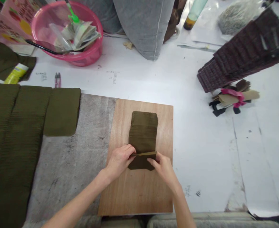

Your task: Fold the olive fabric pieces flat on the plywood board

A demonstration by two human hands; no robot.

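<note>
On a wooden board (pixel 134 193) in front of me lies a row of overlapping dark olive fabric pieces (pixel 144 131). At the near end of this row, one olive fabric piece (pixel 140 162) is raised along its upper edge. My left hand (pixel 120 160) pinches its left side, thumb and fingers closed on the edge. The right side is pinched by my right hand (pixel 162 166), with the thumb on the near face and the fingers behind. The fingertips behind the cloth are partly hidden.
Stacks of olive fabric pieces (pixel 30 110) cover the left, beside a grey mat (pixel 91 126). Behind stand a pink basin (pixel 89 57), small pink-handled snips (pixel 58 80) and a yellow tube (pixel 15 74). At right are a dark fabric stack (pixel 244 50) and a tied scrap bundle (pixel 234 96).
</note>
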